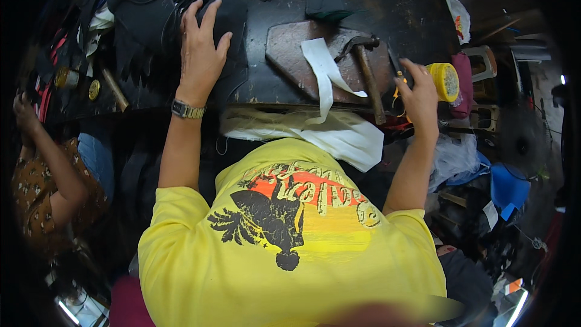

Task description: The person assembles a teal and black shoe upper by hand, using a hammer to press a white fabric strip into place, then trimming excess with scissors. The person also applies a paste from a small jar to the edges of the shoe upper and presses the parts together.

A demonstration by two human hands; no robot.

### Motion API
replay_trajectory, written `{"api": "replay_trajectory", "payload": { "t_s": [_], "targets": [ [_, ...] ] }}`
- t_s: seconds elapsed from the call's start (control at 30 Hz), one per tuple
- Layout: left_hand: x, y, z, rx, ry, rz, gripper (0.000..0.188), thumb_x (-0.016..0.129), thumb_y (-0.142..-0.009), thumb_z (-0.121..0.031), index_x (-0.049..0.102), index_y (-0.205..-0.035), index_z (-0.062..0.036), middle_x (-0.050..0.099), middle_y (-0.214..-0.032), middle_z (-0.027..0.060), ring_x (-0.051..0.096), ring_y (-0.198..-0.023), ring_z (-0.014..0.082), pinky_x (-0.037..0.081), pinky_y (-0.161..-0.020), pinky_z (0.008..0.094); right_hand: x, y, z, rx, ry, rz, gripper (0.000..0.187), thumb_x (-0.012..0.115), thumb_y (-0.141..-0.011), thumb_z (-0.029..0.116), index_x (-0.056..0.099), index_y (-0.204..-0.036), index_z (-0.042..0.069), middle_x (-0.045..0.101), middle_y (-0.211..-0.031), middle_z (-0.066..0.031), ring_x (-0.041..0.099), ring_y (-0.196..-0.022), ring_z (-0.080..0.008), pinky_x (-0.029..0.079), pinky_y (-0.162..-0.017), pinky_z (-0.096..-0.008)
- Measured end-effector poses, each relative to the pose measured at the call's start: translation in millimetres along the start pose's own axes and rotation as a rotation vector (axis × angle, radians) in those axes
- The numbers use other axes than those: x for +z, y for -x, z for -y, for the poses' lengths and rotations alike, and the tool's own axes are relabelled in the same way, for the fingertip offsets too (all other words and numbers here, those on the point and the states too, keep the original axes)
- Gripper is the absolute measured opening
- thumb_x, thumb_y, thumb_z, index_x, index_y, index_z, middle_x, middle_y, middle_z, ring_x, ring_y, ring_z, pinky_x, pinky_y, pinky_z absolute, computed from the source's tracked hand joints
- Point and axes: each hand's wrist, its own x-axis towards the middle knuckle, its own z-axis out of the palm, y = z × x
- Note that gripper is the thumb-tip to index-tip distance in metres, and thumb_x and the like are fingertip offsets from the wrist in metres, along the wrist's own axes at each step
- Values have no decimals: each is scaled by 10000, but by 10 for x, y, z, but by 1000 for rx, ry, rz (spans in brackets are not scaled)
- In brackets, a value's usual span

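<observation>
My left hand (203, 51), with a watch (187, 110) on its wrist, is open with fingers spread over flat black material pieces (233, 36) on the dark workbench. At the bench's right front edge, my right hand (419, 97) has its thumb and fingers curled around scissors (397, 75) with orange handles. Their blades point away from me. Between my hands lies a brown stone-like slab (290, 60). On it rest a hammer (368, 75) with a wooden handle and a forked white strip (322, 72), whose end hangs over the bench edge.
A yellow-rimmed tub (445, 82) stands right of my right hand. White fabric (339, 136) lies below the bench edge at my lap. More black pieces (142, 12) pile up at the far left, near a wooden-handled tool (115, 89). Another person's arm (51, 157) shows at left.
</observation>
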Motion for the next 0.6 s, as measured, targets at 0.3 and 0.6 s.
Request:
{"api": "replay_trajectory", "payload": {
  "t_s": [0.3,0.6],
  "targets": [
    [-47,117,-353,116,200,-82,372,747,-804,-37,699,-1168,-100,492,-1395,144,398,-1379,368,352,-1126,460,531,-969,540,-251,-307,-104,521,746,-786,31,619,-1285,111,616,-1200,-151,630,-1002,-246,518,-872,-338],
    [-322,-123,-745,198,477,-65,524,782,-773,-89,642,-1279,-90,490,-1434,135,387,-1407,352,359,-1126,443,31,-682,903,-450,-487,-475,288,666,-785,-114,676,-1022,50,680,-958,-120,676,-882,-264,518,-782,-307]
  ]
}}
